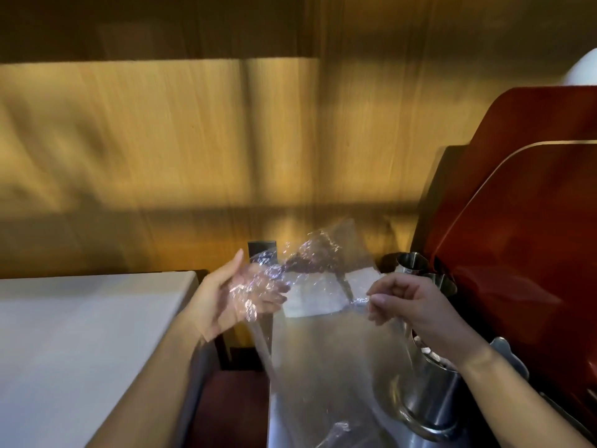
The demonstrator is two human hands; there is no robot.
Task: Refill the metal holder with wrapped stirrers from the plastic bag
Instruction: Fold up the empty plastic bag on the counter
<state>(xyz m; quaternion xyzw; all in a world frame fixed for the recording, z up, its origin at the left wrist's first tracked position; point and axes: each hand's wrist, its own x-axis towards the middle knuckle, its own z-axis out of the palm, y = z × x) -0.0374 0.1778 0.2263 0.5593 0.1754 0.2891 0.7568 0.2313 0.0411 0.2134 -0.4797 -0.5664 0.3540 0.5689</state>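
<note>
- Both hands have the clear plastic bag [310,318] up in the air over the counter [323,367], stretched between them, so I'd guess it's being opened up or checked for leftovers.
- Left hand [232,295]: fingers [274,291] spread out flat with the crinkled top of the bag draped over them, more propping it than gripping.
- Right hand [416,310]: fingers [376,299] pressed together, pinching the other edge of the bag, which keeps it taut.
- Metal holder [429,396] sits right under the right wrist, with some pale wrapped stirrers [429,349] poking out the top.
- Bag looks pretty much empty from here, but it's blurry so can't swear to it.
- More metal cups [412,261] stand just past the right fingers.
</note>
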